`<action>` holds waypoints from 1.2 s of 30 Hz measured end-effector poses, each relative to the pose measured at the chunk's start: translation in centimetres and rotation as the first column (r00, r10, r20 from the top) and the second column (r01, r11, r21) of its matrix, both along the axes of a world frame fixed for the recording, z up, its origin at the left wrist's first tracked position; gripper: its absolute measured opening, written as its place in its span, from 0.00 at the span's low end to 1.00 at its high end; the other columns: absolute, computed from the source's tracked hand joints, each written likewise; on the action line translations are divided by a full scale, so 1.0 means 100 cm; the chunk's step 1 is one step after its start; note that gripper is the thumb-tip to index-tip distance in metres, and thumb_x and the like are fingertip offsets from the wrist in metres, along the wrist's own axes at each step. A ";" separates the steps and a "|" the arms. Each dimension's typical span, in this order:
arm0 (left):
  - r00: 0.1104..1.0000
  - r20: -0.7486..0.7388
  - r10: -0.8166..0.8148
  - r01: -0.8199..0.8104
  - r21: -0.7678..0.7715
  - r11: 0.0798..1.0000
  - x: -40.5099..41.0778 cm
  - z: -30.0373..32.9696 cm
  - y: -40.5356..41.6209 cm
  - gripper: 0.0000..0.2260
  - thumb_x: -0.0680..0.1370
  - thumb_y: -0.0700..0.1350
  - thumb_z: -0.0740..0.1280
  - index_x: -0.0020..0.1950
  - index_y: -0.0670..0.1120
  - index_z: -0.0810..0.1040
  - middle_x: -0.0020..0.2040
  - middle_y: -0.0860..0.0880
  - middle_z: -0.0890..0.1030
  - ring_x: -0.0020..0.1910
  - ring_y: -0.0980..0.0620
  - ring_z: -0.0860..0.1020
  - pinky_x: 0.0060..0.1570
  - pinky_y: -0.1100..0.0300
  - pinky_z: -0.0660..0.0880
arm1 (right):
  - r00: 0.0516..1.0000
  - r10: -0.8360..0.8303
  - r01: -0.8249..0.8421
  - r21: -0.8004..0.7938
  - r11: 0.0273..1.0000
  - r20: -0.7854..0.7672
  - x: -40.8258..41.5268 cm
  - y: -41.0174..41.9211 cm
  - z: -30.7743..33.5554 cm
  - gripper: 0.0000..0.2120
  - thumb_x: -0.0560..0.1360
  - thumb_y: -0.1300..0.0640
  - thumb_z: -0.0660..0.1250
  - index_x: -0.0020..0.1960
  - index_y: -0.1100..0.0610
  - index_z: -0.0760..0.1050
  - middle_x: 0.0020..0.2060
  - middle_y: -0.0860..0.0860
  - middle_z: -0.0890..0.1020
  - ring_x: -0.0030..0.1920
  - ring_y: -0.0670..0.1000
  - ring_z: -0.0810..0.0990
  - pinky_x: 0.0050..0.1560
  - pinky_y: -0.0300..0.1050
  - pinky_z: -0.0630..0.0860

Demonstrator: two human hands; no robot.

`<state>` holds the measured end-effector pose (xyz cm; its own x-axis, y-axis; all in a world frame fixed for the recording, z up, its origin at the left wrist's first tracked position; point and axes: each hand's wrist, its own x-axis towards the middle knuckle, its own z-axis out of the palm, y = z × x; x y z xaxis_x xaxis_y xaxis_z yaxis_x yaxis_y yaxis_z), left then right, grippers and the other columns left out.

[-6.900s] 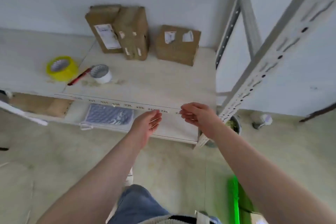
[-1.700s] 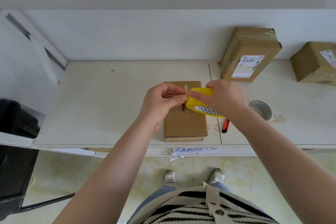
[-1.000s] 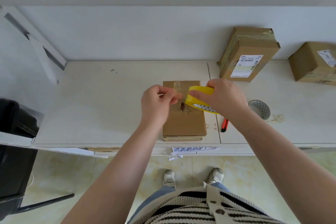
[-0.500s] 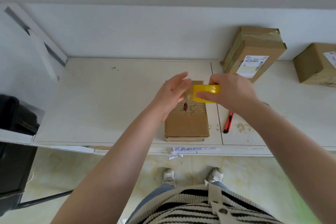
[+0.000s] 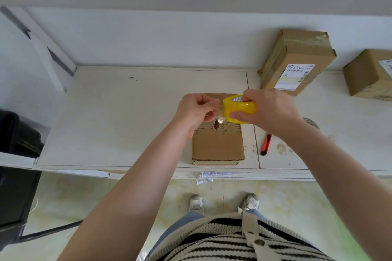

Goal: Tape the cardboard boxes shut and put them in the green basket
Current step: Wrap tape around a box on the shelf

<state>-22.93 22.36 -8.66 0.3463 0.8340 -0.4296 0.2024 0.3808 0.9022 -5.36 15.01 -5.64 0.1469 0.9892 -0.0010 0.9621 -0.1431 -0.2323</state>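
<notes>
Right hand (image 5: 269, 110) is wrapped around a yellow tape roll (image 5: 240, 109), holding it just above the far end of the flat cardboard box (image 5: 218, 146) in the middle of the frame. Left hand (image 5: 195, 112) is pinching the loose tape end (image 5: 219, 115) right next to the roll. The box lies on the white table (image 5: 127, 123) near its front edge, with a torn patch on top. A red box cutter (image 5: 266, 144) lies just right of it. Two more boxes sit at upper right: a tall box (image 5: 297, 61) with a label and a small box (image 5: 369, 74) at the frame edge.
</notes>
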 end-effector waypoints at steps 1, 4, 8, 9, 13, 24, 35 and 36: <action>0.999 -0.029 0.012 -0.011 0.006 1.000 0.001 -0.003 0.001 0.06 0.77 0.39 0.70 0.40 0.44 0.79 0.36 0.46 0.80 0.30 0.55 0.78 0.34 0.65 0.79 | 1.000 0.011 -0.011 0.009 1.000 0.006 -0.001 0.000 -0.001 0.18 0.67 0.31 0.68 0.43 0.43 0.72 0.28 0.41 0.70 0.30 0.44 0.70 0.28 0.36 0.56; 0.995 -0.037 0.096 -0.099 -0.069 0.993 0.005 -0.008 0.002 0.07 0.77 0.39 0.71 0.39 0.43 0.78 0.33 0.47 0.80 0.27 0.56 0.77 0.31 0.66 0.78 | 0.998 0.046 -0.049 0.057 0.997 0.052 -0.007 -0.002 -0.003 0.18 0.67 0.33 0.70 0.43 0.48 0.76 0.29 0.45 0.73 0.35 0.52 0.73 0.29 0.38 0.56; 0.984 0.003 0.179 -0.171 -0.282 0.944 0.008 -0.013 0.002 0.08 0.77 0.37 0.71 0.38 0.41 0.77 0.31 0.46 0.79 0.22 0.57 0.77 0.26 0.66 0.76 | 0.982 0.122 -0.140 0.115 0.984 0.147 -0.015 -0.004 -0.001 0.17 0.69 0.38 0.71 0.43 0.53 0.79 0.34 0.49 0.80 0.39 0.55 0.77 0.39 0.42 0.62; 0.980 -0.005 0.198 -0.190 -0.315 0.930 0.009 -0.015 0.002 0.08 0.77 0.37 0.70 0.38 0.40 0.77 0.29 0.46 0.78 0.21 0.56 0.76 0.26 0.65 0.76 | 0.974 0.149 -0.171 0.119 0.978 0.171 -0.017 -0.005 -0.001 0.17 0.69 0.39 0.72 0.44 0.54 0.79 0.35 0.49 0.81 0.40 0.55 0.78 0.43 0.43 0.64; 0.962 -0.113 0.248 -0.270 -0.272 0.924 -0.001 -0.029 0.010 0.11 0.79 0.35 0.67 0.36 0.38 0.75 0.28 0.45 0.73 0.27 0.49 0.70 0.35 0.58 0.70 | 0.968 0.191 -0.219 0.174 0.960 0.163 -0.024 -0.010 0.003 0.17 0.68 0.44 0.75 0.39 0.57 0.78 0.32 0.51 0.81 0.37 0.57 0.79 0.46 0.48 0.71; 0.948 0.316 -0.038 0.073 -0.097 0.993 -0.015 -0.015 0.005 0.15 0.85 0.38 0.54 0.62 0.47 0.78 0.55 0.47 0.82 0.49 0.51 0.81 0.55 0.53 0.80 | 0.997 0.026 -0.019 0.094 0.995 -0.078 -0.002 -0.005 0.007 0.16 0.67 0.34 0.70 0.42 0.46 0.74 0.31 0.42 0.74 0.33 0.46 0.71 0.31 0.36 0.58; 0.940 0.328 -0.090 0.112 -0.049 0.993 -0.013 -0.022 -0.006 0.05 0.76 0.31 0.67 0.48 0.39 0.80 0.54 0.38 0.82 0.49 0.48 0.83 0.58 0.58 0.78 | 0.962 -0.067 0.058 -0.041 0.997 -0.266 0.005 -0.011 0.005 0.15 0.68 0.37 0.71 0.39 0.48 0.74 0.31 0.44 0.76 0.32 0.43 0.73 0.28 0.39 0.65; 0.942 0.324 -0.087 0.109 -0.051 0.993 -0.013 -0.022 -0.007 0.04 0.76 0.32 0.67 0.47 0.39 0.79 0.54 0.39 0.83 0.49 0.48 0.83 0.58 0.57 0.78 | 0.961 -0.065 0.057 -0.037 0.998 -0.270 0.005 -0.011 0.005 0.15 0.68 0.36 0.71 0.38 0.47 0.73 0.30 0.44 0.76 0.31 0.43 0.73 0.28 0.39 0.65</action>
<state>-24.18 21.66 -10.83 0.5532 0.7624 -0.3358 -0.0543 0.4353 0.8987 -4.89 13.87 -5.12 0.1969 0.9774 -0.0774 0.8530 -0.2097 -0.4779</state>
